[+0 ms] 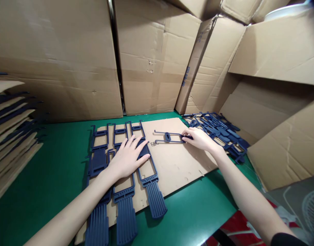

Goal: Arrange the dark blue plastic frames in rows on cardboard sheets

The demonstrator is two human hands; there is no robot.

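Observation:
My left hand (130, 155) lies flat with its fingers spread over several dark blue plastic frames, which are set out in rows on a cardboard sheet (182, 164). One blue plastic frame (154, 194) with a ribbed paddle end shows just right of that hand, its paddle jutting past the sheet's near edge. My right hand (196, 138) pinches the right end of another blue plastic frame (167, 137), whose two hooked prongs point left. That frame is over the sheet near printed letters; whether it touches the cardboard I cannot tell. The fingers hide its held end.
A loose heap of blue plastic frames (218, 131) lies at the right. At the left rises a stack of cardboard sheets (15, 143) layered with blue parts. Large cartons (157, 61) wall off the back of the green table (56, 150); more cartons stand at right.

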